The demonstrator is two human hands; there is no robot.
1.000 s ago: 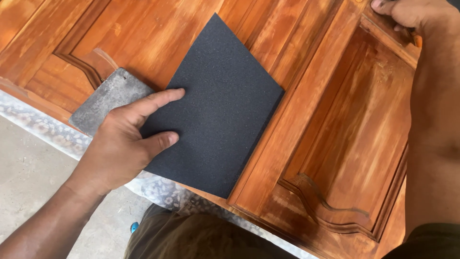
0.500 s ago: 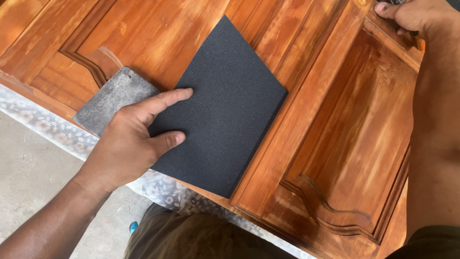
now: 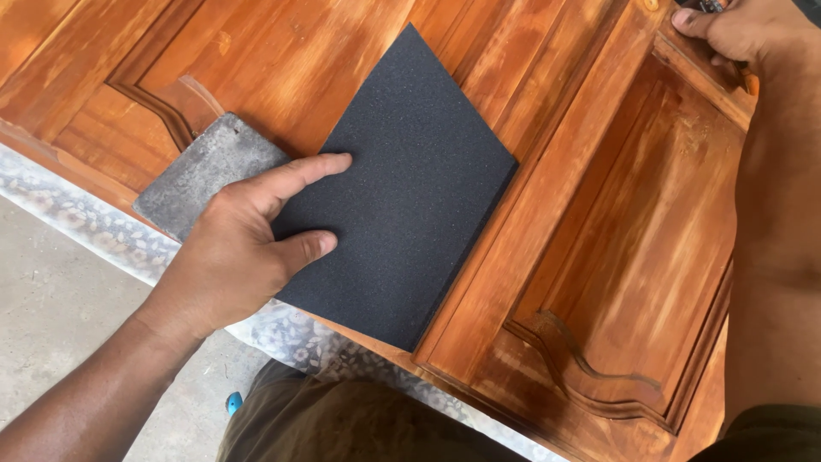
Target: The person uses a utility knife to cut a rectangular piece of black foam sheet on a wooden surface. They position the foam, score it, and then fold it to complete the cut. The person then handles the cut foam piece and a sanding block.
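Note:
A black sandpaper sheet [image 3: 410, 188] lies flat on a reddish-brown carved wooden door [image 3: 616, 239]. My left hand [image 3: 239, 248] rests on the sheet's left corner, with thumb and forefinger pressed on top of it. A grey worn block [image 3: 201, 171] lies on the door just behind that hand, partly covered by it. My right hand [image 3: 735, 30] is at the top right, fingers curled over the door's raised frame edge. It is partly cut off by the picture edge, with something small and dark at its fingertips.
The door lies on a patterned grey-white surface [image 3: 94, 231] that shows along its near edge. Below left is a concrete floor [image 3: 51, 325]. My olive-clad legs [image 3: 359, 428] are at the bottom, next to a small blue object [image 3: 233, 402].
Everything has drifted slightly to the right in view together. The left hand stays on the sandpaper and the right hand stays on the door frame.

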